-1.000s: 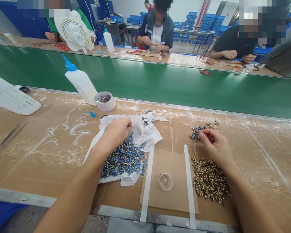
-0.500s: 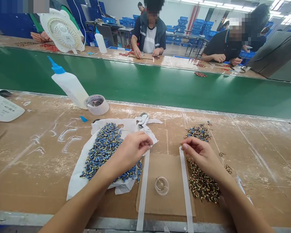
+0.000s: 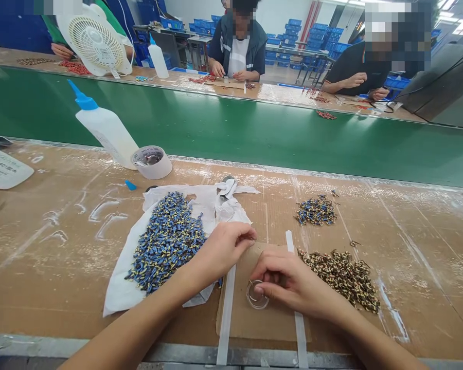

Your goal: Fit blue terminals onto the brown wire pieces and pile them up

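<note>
Head camera: a small clear round cup [image 3: 257, 304] is sitting on the cardboard square [image 3: 254, 326] in front of you, between two white tape strips [image 3: 226, 316], which are probably keeping that square from sliding. Your right hand [image 3: 289, 277] is hovering with thumb and forefinger bent to a narrow gap at the cup; they are covering part of it, so whether they are touching the rim or pinching a piece, you cannot tell. Your left hand [image 3: 224, 249] is hanging over the square's far left part, thumb and forefinger nearly meeting; anything between them is too small to make out.

To your left, a heap of blue-and-yellow pieces [image 3: 164, 241] is lying on a white sheet [image 3: 118, 282], likely keeping them together. To your right, a heap of brown-and-cream pieces [image 3: 343, 280] is lying just beside the square on the table [image 3: 61, 288], and a smaller heap with blue pieces [image 3: 315, 210] is lying beyond it; the spacing is presumably keeping them from mixing. Farther out, a blue-nozzled squeeze bottle [image 3: 106, 136] is standing just beside a tape roll [image 3: 156, 169], perhaps to stay clear of your hands. Past the green conveyor [image 3: 231, 113], co-workers are sitting near red heaps.
</note>
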Action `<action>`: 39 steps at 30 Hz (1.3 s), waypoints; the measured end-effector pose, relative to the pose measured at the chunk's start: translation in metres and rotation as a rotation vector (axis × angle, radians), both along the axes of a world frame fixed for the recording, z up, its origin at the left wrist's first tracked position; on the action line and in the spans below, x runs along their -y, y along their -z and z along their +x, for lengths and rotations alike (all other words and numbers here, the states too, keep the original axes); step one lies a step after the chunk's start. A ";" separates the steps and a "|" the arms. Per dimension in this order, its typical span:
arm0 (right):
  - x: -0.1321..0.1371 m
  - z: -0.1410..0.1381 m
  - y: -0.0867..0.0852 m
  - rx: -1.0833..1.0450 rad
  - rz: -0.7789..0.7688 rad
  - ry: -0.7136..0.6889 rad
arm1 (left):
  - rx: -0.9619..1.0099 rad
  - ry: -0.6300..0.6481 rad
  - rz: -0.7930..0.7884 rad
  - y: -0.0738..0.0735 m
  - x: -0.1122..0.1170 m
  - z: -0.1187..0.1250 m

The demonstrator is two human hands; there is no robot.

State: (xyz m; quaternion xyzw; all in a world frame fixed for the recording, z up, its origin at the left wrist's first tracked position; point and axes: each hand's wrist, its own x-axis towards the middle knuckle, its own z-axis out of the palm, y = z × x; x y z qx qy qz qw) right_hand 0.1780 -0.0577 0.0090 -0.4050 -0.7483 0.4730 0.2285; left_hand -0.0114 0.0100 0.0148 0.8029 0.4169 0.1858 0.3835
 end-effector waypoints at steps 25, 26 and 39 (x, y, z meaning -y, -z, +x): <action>-0.003 0.008 -0.005 -0.007 -0.013 0.038 | 0.170 -0.031 -0.187 0.011 -0.001 0.004; -0.003 0.009 -0.005 -0.022 -0.038 0.039 | 0.171 -0.025 -0.205 0.012 -0.001 0.005; -0.009 0.026 -0.011 -0.221 -0.097 0.393 | 0.225 0.020 -0.370 0.017 0.007 0.014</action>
